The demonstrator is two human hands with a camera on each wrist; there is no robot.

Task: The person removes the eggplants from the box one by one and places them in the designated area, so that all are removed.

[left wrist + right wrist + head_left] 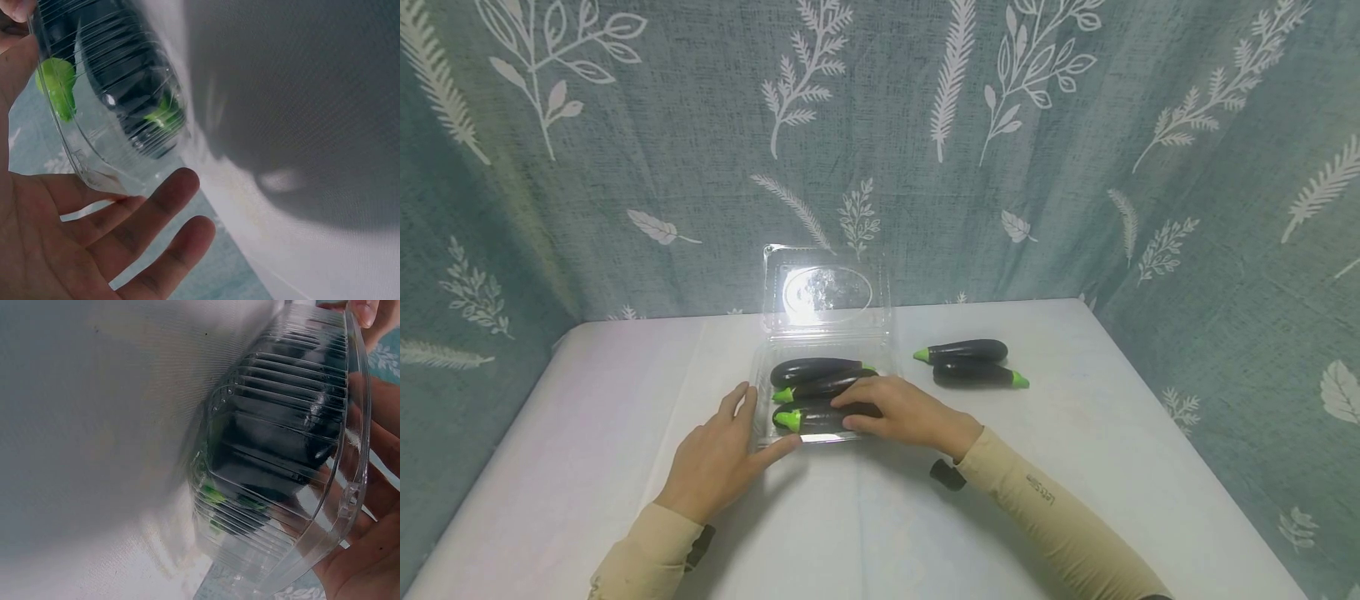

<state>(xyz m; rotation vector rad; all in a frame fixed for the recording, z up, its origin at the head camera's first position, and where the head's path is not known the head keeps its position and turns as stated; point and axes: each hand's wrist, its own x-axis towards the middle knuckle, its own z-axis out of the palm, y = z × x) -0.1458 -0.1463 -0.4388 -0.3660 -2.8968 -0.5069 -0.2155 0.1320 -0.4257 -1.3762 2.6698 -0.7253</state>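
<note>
A clear plastic clamshell box (760, 429) stands on the table with its lid (880, 292) raised at the back. Several dark eggplants with bright green stems lie crosswise inside, among them a rear eggplant (812, 371) and a middle eggplant (823, 387). My right hand (902, 410) reaches over the box's right side and holds the front eggplant (820, 421) near its right end, thumb on the near side. At the box's left side is my left hand (715, 458), fingers extended along the wall and thumb at the front rim. The left wrist view shows its fingers (150, 219) straight and spread.
To the right of the box, two more eggplants lie side by side, a farther eggplant (970, 350) and a nearer eggplant (973, 372). A white cloth covers the table (1112, 467). Behind it and at both sides hangs a grey-green leaf-patterned curtain (715, 125).
</note>
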